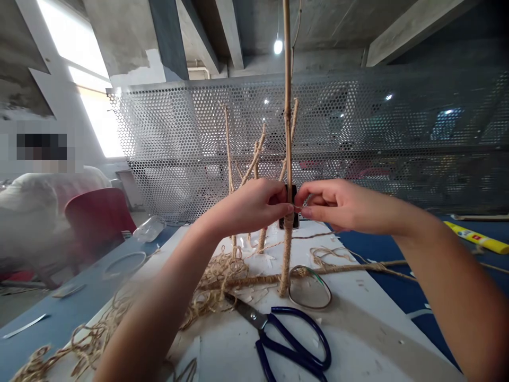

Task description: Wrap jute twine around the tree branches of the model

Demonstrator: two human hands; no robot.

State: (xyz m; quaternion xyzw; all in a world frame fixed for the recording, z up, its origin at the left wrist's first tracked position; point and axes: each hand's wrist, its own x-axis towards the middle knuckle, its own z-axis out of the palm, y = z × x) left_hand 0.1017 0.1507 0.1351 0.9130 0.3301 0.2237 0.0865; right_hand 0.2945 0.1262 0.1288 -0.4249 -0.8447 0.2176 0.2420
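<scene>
An upright branch (288,143) stands in front of me, its lower part wrapped in jute twine (286,260) and its upper part bare. My left hand (268,201) is closed round the branch at the top of the wrapping, thumb pressed against it. Just right of the branch, my right hand (328,204) pinches a strand of twine between thumb and fingertips. Behind the branch a dark phone-like object (295,220) is partly hidden. Scissors with dark blue handles (302,339) lie partly spread on the white board below.
Loose twine (222,270) is heaped at left on the white board (358,323). Several other wrapped branches (227,143) stand behind. A twine-wrapped branch (350,268) lies across the board. A yellow tube (477,237) lies far right. A person (51,212) sits at left by a red chair (99,217).
</scene>
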